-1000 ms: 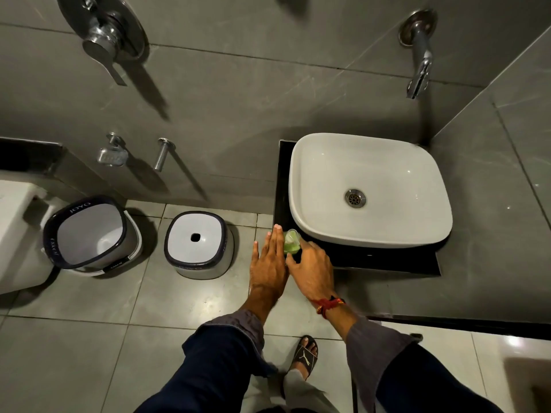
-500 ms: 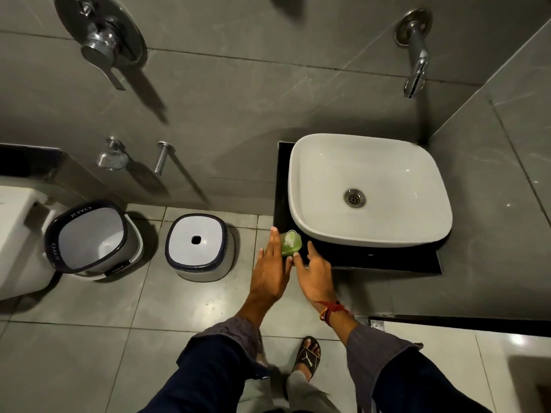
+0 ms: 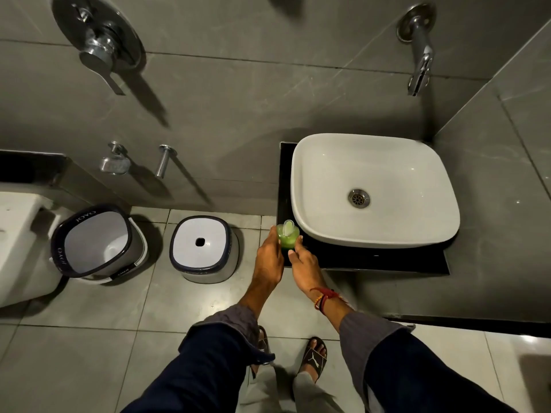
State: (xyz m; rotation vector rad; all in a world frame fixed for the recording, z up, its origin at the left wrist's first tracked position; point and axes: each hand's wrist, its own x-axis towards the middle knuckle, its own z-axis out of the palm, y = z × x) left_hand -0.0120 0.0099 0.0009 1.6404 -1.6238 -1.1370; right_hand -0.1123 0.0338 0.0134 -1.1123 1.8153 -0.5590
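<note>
A small green translucent plastic bottle with a clear pump top (image 3: 287, 237) stands between the two hands at the front left corner of the black glossy stone counter slab (image 3: 372, 259). The left hand (image 3: 269, 255) lies against the bottle's left side with its fingers stretched forward along it; whether they curl round it cannot be told from this angle. The right hand (image 3: 304, 265) comes in from the right, its thumb and forefinger touching the bottle's lower right side in a narrow, light pinch. A red and yellow thread band (image 3: 323, 297) circles the right wrist, and both forearms wear grey sleeves under dark navy ones.

Just behind and to the right of the bottle, the white ceramic basin (image 3: 328, 162), a rounded rectangle with a metal drain, sits on the slab, its rim overhanging near the bottle. A chrome spout (image 3: 419, 59) juts from the grey stone-look wall above it.

Left on the pale tiled floor stand a white plastic stool with a dark rim and a centre hole (image 3: 202, 248) and a white bucket with a dark rim (image 3: 95, 242) that reads "JOYO". A black slipper (image 3: 314, 357) bears a leaping-cat logo.
</note>
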